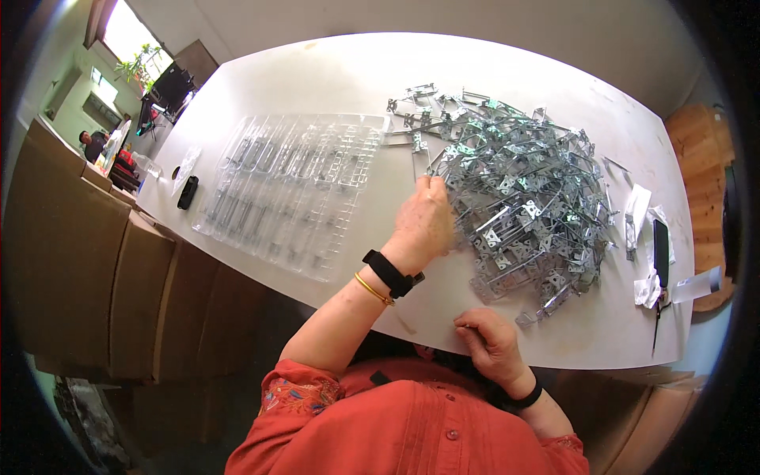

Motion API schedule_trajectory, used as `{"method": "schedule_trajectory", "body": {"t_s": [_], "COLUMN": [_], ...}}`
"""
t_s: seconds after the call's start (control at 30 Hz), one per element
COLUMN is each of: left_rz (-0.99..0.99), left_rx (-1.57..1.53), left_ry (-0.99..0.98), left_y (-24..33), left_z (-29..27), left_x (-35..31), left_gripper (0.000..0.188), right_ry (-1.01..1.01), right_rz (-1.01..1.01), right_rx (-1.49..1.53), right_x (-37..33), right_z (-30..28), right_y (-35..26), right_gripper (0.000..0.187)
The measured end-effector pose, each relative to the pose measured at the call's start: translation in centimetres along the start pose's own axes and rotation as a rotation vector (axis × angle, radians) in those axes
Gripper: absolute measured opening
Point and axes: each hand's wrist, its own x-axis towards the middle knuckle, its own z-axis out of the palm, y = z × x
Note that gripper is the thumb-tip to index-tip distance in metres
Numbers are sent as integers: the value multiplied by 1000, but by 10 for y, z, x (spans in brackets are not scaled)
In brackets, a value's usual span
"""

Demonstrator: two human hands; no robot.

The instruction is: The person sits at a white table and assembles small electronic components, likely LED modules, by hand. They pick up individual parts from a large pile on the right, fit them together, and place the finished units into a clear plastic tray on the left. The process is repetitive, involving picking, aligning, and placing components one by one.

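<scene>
My left hand [427, 215] reaches to the left edge of a heap of thin silvery metal brackets [522, 198]. Its fingertips are pinched together on a metal bracket [431, 169] at the heap's edge; the fingers hide part of that piece. By the near edge of the white table [427, 293], my right hand [492, 342] rests with its fingers loosely curled, and nothing shows in them. Left of the heap lies a clear plastic tray [293, 190] with rows of long compartments, several of which appear to have metal pieces in or beneath them.
A small black object [188, 192] lies left of the tray. On the right are a white paper [636, 207], a black-handled tool [660, 253], crumpled tissue [647, 291] and a clear cylinder [697, 285]. Cardboard boxes [79, 261] stand along the table's left side. Another person [93, 146] is far off.
</scene>
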Motion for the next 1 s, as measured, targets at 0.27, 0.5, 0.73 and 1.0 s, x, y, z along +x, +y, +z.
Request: {"method": "schedule_trajectory", "body": {"t_s": [0.27, 0.5, 0.73, 1.0], "left_rz": [-24, -33, -12, -3], "left_rx": [5, 0, -27, -75], "left_ry": [77, 204, 241, 267], "left_y": [-13, -17, -21, -16], "left_z": [11, 10, 9, 8], "left_x": [11, 16, 12, 7], "left_gripper": [14, 13, 11, 11], "right_ry": [-7, -6, 0, 9], "right_rz": [24, 6, 16, 9], "right_rx": [31, 6, -1, -17], "right_x": [0, 1, 3, 2], "right_z": [-1, 0, 0, 2], "right_y": [-1, -2, -5, -3], "right_gripper": [15, 16, 16, 16]}}
